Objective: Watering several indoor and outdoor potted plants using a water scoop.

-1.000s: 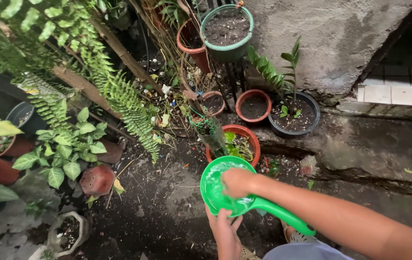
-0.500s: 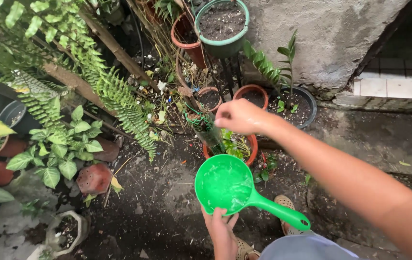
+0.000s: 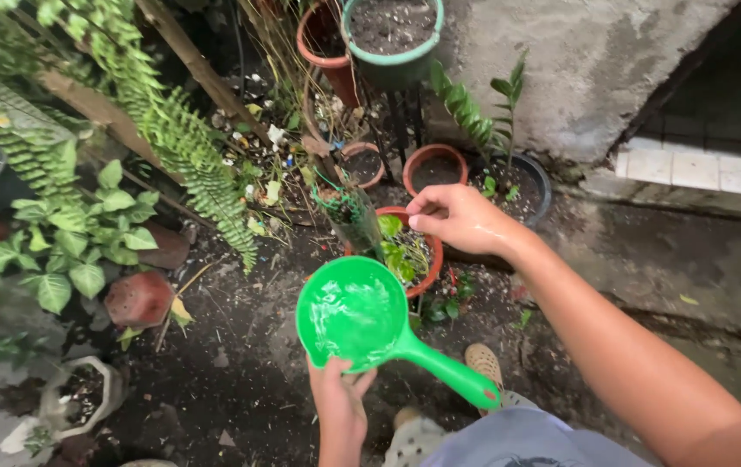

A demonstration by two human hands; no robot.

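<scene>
My left hand (image 3: 340,398) grips the near rim of a bright green plastic dipper (image 3: 357,311) with water in its bowl; its handle points down to the right. My right hand (image 3: 457,216) hovers wet, fingers pinched together, over an orange clay pot (image 3: 429,259) with a small leafy green plant, just beyond the dipper. Nothing shows between its fingers.
Around stand a black pot with a tall leafy stem (image 3: 536,186), two small orange pots (image 3: 435,164), a green pot of soil (image 3: 392,35), ferns (image 3: 171,130), and a tipped orange pot (image 3: 137,298). A rough concrete wall (image 3: 595,60) rises behind. Wet dirt ground lies below, with my sandalled foot (image 3: 483,363).
My right hand came out of the dipper's water and rose over the orange pot with the plant. The dipper and my left hand shifted left in view.
</scene>
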